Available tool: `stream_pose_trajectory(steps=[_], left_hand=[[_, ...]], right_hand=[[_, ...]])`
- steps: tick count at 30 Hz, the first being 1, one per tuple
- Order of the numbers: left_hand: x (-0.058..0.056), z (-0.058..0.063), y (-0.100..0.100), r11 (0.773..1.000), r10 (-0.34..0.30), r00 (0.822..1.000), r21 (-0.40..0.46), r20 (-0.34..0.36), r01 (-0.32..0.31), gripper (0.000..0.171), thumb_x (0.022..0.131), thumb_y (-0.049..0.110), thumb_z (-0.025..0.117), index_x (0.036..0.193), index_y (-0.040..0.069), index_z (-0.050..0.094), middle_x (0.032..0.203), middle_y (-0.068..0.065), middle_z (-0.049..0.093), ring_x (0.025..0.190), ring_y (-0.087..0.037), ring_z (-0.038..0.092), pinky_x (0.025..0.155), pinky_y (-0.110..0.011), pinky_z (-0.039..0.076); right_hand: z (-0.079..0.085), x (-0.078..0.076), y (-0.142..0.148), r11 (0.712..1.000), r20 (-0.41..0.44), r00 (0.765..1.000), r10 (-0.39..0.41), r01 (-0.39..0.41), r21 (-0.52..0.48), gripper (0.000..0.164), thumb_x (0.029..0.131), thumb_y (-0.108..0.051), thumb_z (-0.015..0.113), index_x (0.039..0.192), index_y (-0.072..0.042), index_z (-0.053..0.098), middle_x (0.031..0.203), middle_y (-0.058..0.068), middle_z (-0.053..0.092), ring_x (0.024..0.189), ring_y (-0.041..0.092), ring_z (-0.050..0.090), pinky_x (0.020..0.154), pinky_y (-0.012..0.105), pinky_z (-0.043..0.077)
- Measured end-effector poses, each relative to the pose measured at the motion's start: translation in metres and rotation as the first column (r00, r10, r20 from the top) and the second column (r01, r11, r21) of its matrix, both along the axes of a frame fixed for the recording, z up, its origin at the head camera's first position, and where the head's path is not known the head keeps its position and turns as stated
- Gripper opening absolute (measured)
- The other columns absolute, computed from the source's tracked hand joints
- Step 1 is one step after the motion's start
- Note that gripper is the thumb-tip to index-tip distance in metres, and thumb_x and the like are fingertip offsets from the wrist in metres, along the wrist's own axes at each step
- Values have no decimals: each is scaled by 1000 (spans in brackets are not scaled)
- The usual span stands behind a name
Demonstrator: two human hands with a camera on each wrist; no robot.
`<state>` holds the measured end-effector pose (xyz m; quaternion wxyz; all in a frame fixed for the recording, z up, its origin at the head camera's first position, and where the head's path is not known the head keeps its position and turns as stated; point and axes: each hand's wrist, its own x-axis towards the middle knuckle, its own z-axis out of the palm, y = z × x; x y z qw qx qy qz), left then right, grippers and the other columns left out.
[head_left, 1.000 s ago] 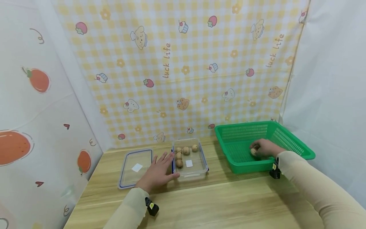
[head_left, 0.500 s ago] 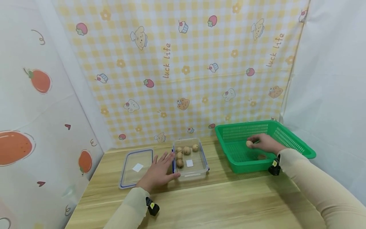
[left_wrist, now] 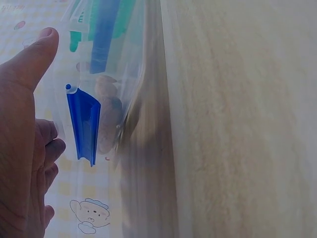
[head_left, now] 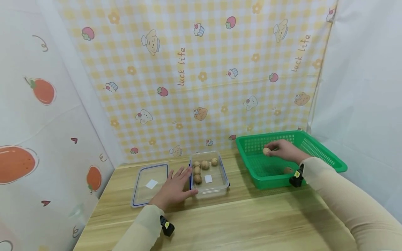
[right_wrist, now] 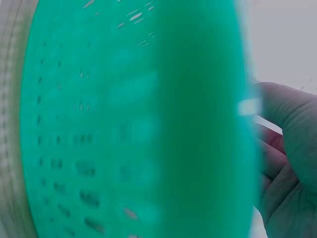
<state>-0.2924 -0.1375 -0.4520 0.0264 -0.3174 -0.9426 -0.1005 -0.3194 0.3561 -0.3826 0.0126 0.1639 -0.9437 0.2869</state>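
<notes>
a yellow-and-white checked cloth (head_left: 251, 40) hangs along the far side, covered in strawberries (head_left: 230, 22), cupcakes (head_left: 199, 30), little flowers (head_left: 202, 76), puppies in chef's hats (head_left: 152, 43) and the words "luck life" (head_left: 181, 66), which climb upward on their side. over on the left i see a white cloth (head_left: 19, 122) with big orange-red fruits (head_left: 44, 91), small dark red hearts (head_left: 74, 140) and thin brown curls (head_left: 102, 158). a plain white sheet (head_left: 364, 87), slightly creased, closes off the right. below them is a wooden table (head_left: 235, 223), its streaky grain running roughly left to right, paler toward the near side.
</notes>
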Motion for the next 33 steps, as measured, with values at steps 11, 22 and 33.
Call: stream_pose_trajectory(steps=[11,22,33], left_hand=[[-2,0,0,1000,0,1000,-7,-12,0,94,96,70,46,162,9,21,167,-9,22,155,-31,14,120,-64,4],[-4,-3,-1,1000,-3,1000,-30,-3,3,94,96,71,46,162,9,20,168,-9,20,155,-32,13,120,-63,3],[-6,-2,-2,1000,-1,1000,-25,-10,1,96,95,74,44,162,10,22,167,-8,22,155,-30,13,120,-63,4]], right_hand=[[15,-4,-26,999,11,1000,6,-6,-40,51,99,-32,67,138,1,60,126,20,68,113,36,65,93,53,53],[19,-8,-57,996,47,999,25,-20,-90,55,100,-36,64,141,0,57,131,20,65,118,36,64,95,53,53],[23,-14,-95,989,66,997,45,-35,-142,54,100,-37,65,139,-1,60,128,17,68,115,32,66,95,50,54]])
